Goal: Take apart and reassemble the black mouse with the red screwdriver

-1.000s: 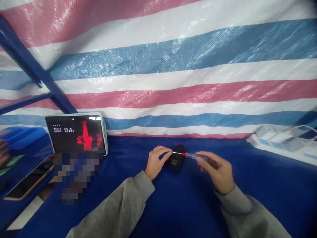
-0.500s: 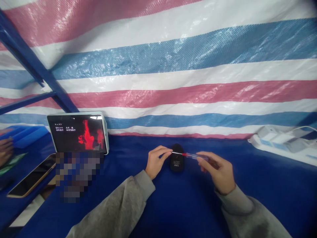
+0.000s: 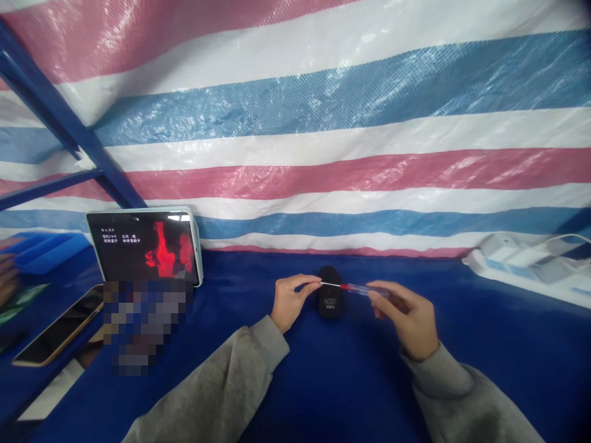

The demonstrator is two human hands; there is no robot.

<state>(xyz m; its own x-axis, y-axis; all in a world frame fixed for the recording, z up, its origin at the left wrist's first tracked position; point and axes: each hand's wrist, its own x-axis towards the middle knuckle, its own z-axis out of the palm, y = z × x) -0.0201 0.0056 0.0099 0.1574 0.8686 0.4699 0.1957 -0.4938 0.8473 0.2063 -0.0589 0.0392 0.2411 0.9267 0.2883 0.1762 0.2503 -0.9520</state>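
My right hand [image 3: 406, 314] is closed around the clear handle of a screwdriver [image 3: 357, 289], which has a red collar and a thin metal shaft pointing left. The thumb and fingers of my left hand [image 3: 292, 298] pinch the shaft's tip; anything small between those fingertips is too tiny to make out. Beneath the shaft, a black computer mouse [image 3: 330, 304] lies on the blue table with its labelled underside up. Neither hand visibly grips the mouse.
A tablet [image 3: 145, 246] stands at the back left. Before it, a phone [image 3: 60, 326] lies near a blue tray [image 3: 50, 252] and another person's blurred hand [image 3: 7, 277]. A white power strip [image 3: 530, 271] with plugs sits at the right. Striped sheeting [image 3: 323, 178] hangs behind the table.
My hands, the screwdriver and the mouse hold almost the same positions. At the far left the other person's hand has shifted slightly.
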